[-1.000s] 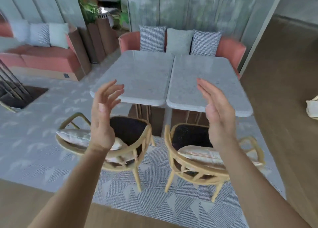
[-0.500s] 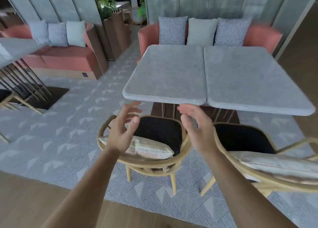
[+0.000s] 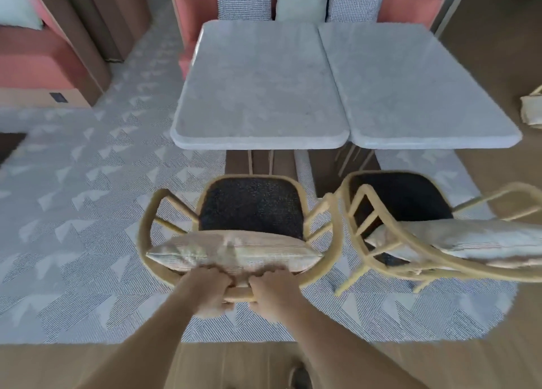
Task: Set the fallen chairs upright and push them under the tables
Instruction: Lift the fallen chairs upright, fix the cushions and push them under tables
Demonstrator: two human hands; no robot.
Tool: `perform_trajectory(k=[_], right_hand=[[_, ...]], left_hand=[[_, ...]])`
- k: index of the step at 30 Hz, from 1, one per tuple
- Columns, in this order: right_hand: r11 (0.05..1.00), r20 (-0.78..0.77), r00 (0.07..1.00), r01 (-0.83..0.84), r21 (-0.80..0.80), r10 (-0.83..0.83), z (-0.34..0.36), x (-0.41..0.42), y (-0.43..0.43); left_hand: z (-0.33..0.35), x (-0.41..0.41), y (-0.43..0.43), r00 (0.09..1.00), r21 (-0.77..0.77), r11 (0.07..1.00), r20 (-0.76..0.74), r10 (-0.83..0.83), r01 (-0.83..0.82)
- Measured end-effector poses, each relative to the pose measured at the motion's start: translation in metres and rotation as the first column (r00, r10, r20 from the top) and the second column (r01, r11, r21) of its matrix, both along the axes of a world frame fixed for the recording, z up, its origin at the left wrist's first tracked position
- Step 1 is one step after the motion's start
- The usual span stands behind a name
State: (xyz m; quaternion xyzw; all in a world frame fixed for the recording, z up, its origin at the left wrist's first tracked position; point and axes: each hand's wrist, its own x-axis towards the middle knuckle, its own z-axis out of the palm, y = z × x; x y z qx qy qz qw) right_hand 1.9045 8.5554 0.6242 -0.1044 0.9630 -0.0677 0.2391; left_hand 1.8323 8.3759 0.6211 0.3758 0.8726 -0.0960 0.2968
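Where the curved back rail of the near chair (image 3: 181, 206) bends closest to the camera, both hands are wrapped over it side by side. The left hand (image 3: 209, 289) and the right hand (image 3: 274, 293) each have their grip clamped on the pale wooden rail, fingers curled over the top, knuckles up, with a short stretch of bare rail showing between them. Both forearms reach straight forward and down from the bottom of the view.

The chair stands upright on a grey rug (image 3: 88, 212) woven with fine stripes and pale triangles. Its frame is light, rounded bentwood with slim spokes; the seat is a dark, nubbly pad, and a flat striped cushion (image 3: 234, 252) in cream tones leans against the backrest just above the hands. The chair faces the left table (image 3: 258, 89), its seat front near the table's edge but not under it.

The table has a speckled grey stone-like top with rounded corners, butted against a matching second table (image 3: 419, 89). A second chair (image 3: 410, 212) of the same make stands upright beside the first, in front of that table, turned slightly. Behind the tables is a salmon-coloured bench (image 3: 193, 10) with checked and plain pillows.
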Motion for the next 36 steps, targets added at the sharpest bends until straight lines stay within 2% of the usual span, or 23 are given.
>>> perform_trajectory(k=[4, 7, 16, 30, 36], right_hand=[[0.997, 0.02, 0.999, -0.05, 0.052, 0.049, -0.007, -0.02, 0.01], [0.997, -0.06, 0.997, -0.046, 0.065, 0.05, -0.014, -0.035, 0.02], [0.992, -0.125, 0.989, -0.061, 0.113, 0.075, -0.025, -0.057, 0.041], [0.994, -0.094, 0.995, -0.035, 0.107, 0.045, -0.03, -0.043, 0.035], [0.994, -0.085, 0.996, -0.031, 0.106, 0.04, -0.033, -0.037, 0.028]], left_hand=[[-0.019, -0.016, 0.003, 0.992, 0.019, 0.995, -0.084, -0.094, 0.096], [-0.021, -0.032, 0.015, 0.985, 0.041, 0.993, -0.135, -0.108, 0.115], [-0.03, -0.054, 0.034, 0.987, 0.057, 0.995, -0.146, -0.07, 0.079], [-0.033, -0.037, 0.029, 0.992, 0.066, 0.998, -0.128, -0.014, 0.023], [-0.031, -0.032, 0.022, 0.991, 0.055, 0.997, -0.125, -0.044, 0.051]])
